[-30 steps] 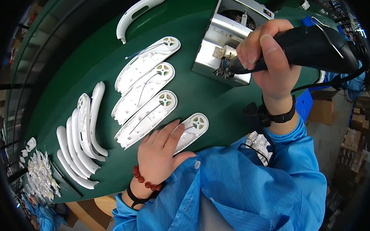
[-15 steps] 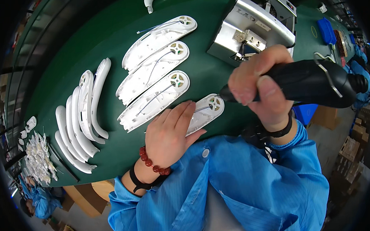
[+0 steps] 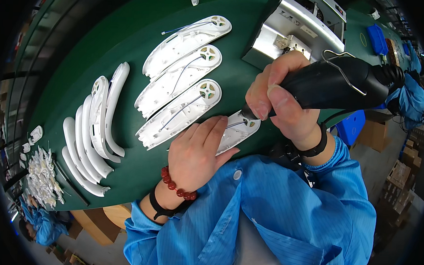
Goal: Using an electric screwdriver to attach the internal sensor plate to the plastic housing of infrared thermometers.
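Looking like a factory assembly workshop. Showing this with a broad green workbench (image 3: 242, 81), curving across the middle of the frame and carrying near-identical white plastic shells (image 3: 175, 115) in a row at centre. Repeating the sign with curved white pieces (image 3: 99, 123) at centre left and a heap of small white parts (image 3: 44, 182) at lower left. Adding a silvery bench machine (image 3: 290, 26) at upper right, with a blue bin (image 3: 377, 40) farther right. Stacking cardboard boxes (image 3: 398, 173) at the right. Pairing the blue work coat (image 3: 303, 207) at lower centre with similar blue clothing (image 3: 412, 101) near the right edge.
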Available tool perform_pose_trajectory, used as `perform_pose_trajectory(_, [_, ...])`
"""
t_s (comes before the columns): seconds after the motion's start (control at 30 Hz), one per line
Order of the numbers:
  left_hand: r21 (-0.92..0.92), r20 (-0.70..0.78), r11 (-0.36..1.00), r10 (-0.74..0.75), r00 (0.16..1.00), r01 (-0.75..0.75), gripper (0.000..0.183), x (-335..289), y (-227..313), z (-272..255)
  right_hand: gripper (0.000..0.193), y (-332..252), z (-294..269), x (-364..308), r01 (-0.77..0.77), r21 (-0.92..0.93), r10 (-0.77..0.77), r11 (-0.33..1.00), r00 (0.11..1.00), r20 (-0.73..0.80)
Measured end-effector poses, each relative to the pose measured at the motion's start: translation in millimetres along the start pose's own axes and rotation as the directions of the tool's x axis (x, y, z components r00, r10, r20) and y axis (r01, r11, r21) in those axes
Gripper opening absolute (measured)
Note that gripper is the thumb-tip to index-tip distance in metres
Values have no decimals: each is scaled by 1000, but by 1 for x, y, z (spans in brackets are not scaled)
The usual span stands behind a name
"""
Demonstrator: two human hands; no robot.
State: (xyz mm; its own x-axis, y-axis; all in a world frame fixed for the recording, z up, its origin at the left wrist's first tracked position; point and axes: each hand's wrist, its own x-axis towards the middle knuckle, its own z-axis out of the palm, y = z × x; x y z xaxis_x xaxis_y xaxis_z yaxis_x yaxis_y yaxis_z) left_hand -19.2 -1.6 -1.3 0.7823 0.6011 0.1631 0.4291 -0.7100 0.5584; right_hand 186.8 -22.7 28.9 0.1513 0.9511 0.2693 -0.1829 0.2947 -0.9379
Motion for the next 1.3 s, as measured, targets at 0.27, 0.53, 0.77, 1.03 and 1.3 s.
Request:
perform_pose_trajectory(0.27, [-152,-5,988,19,1000,-19,62,2,-5,-6,14,-7,1,6,86,222,-76,971,996,-53])
perform_pose_trajectory(0.53, [-236,-165,971,-8,986,-31,36,11,1,-7,22,-32,11,12,0,385,-38,923,995,90])
perform_pose_trajectory(0.77, [-307,-195,951,-25,980,-37,15,9,-1,-1,22,-29,15,8,-9,329,-15,944,997,72])
perform_pose_trajectory(1.03, [-317,-202,948,-41,978,-26,13,9,0,-1,23,-31,19,7,16,268,-30,963,998,48])
perform_pose_trajectory(1.3, [-243,-172,969,6,985,-48,40,7,-1,-3,22,-24,19,4,66,314,-84,947,996,42])
